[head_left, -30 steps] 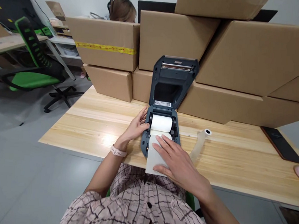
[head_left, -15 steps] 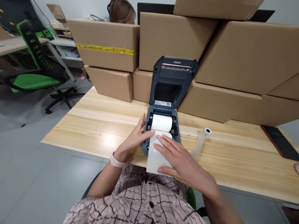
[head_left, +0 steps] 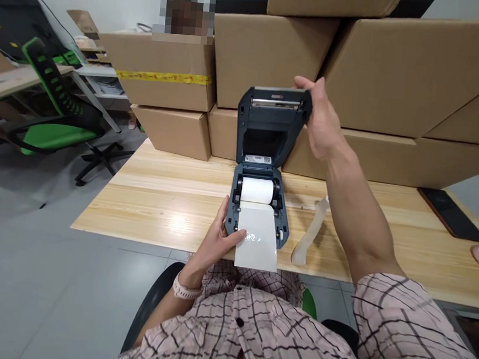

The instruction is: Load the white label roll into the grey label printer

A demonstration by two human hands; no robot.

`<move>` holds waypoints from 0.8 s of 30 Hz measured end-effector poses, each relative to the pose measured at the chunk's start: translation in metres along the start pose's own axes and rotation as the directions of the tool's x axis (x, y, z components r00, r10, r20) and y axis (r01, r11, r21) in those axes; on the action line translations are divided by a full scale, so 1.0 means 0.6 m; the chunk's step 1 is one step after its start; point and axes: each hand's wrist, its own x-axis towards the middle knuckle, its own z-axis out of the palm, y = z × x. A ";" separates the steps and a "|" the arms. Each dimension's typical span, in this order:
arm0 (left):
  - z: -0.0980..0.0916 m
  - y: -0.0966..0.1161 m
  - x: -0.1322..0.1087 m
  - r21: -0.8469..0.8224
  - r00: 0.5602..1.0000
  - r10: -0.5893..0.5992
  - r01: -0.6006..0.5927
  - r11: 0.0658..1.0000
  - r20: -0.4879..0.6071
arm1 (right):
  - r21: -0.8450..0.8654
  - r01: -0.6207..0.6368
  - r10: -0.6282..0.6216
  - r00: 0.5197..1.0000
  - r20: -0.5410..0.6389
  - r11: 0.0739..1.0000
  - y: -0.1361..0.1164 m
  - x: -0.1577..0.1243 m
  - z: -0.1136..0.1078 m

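A dark grey label printer stands on the table with its lid raised. A white paper roll sits inside it, and its label strip runs out over the front edge. My left hand holds the printer's left front side, with the thumb on the strip. My right hand grips the upper right corner of the lid; some of its fingers are hidden behind it.
Cardboard boxes are stacked along the back of the table. A curled paper strip lies right of the printer, and a dark phone farther right. A person's head shows blurred behind the boxes.
My right hand has left the label strip and moved up to the lid's corner. The lid is tilted slightly differently. My left hand has stayed at the printer's left side, its thumb now lower on the strip.
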 end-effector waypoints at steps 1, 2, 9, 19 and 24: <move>-0.005 -0.002 -0.003 0.000 1.000 0.003 -0.003 1.000 0.021 | -0.010 0.039 -0.039 0.999 -0.036 0.999 -0.011 -0.029 0.000; -0.010 -0.003 -0.006 0.000 0.999 0.012 -0.012 1.000 0.033 | -0.014 0.073 -0.074 0.995 -0.067 0.997 -0.025 -0.067 -0.001; -0.026 0.009 0.014 -0.004 0.959 0.261 -0.263 0.965 -0.114 | -0.210 0.241 -0.216 0.967 0.133 0.948 -0.092 -0.352 0.034; 0.006 -0.004 0.035 -0.079 0.985 0.137 -0.146 0.986 -0.101 | -0.280 0.182 -0.184 0.983 0.018 0.943 -0.075 -0.417 0.085; 0.013 -0.013 0.033 -0.070 0.973 0.190 -0.200 0.977 -0.130 | -0.302 0.157 -0.158 0.987 0.021 0.940 -0.081 -0.418 0.088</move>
